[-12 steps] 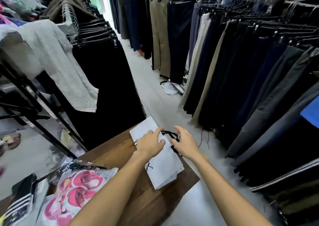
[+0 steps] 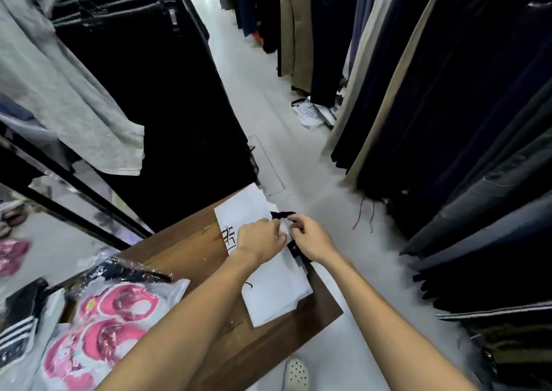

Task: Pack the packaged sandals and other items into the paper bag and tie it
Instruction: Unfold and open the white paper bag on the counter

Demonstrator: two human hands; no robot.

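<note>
While the white paper bag (image 2: 274,283) lies flat on the wooden table (image 2: 185,250), the left hand (image 2: 259,242) and right hand (image 2: 309,238) pinch its mouth by the black ribbon (image 2: 282,213), likely opening it. The packaged sandals (image 2: 98,328) wait near the left corner, unpacked; the flat bag needs spreading first.

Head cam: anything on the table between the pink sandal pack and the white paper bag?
Only the person's left forearm crosses above that stretch in the head view. Under it, between the pink sandal pack and the white paper bag, is bare wooden table.
</note>
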